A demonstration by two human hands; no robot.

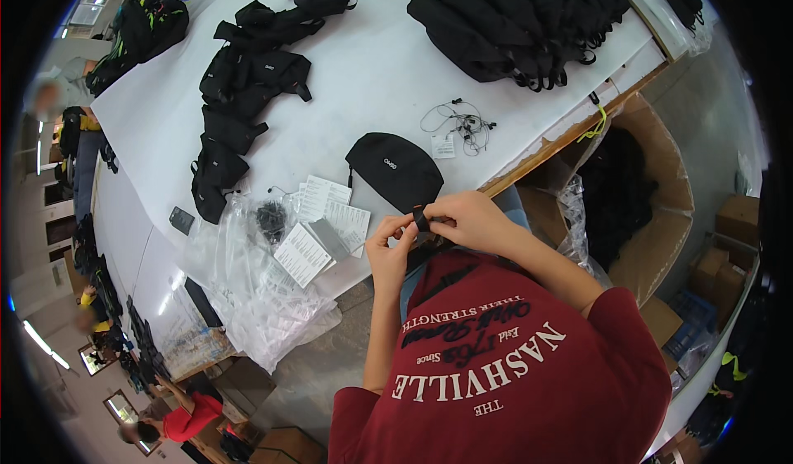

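Note:
A black zip pouch point(388, 160) with small white lettering lies on the white table in front of me, its near end close to the edge. Between my hands is a short black strap loop point(420, 218) with a small orange mark, at that end of the pouch. My left hand point(390, 239) pinches the loop from the left. From the other side, my right hand point(467, 218) grips it with thumb and fingers. A small black zip pull point(350, 177) hangs at the pouch's left corner.
Printed white cards point(304, 254) and a clear plastic bag point(248, 286) lie to the left. Tangled black tag strings point(472, 128) are on the right. Several black pouches point(235, 109) stand in a row; more pouches point(516, 22) are piled at far right. An open carton point(661, 154) stands beside the table.

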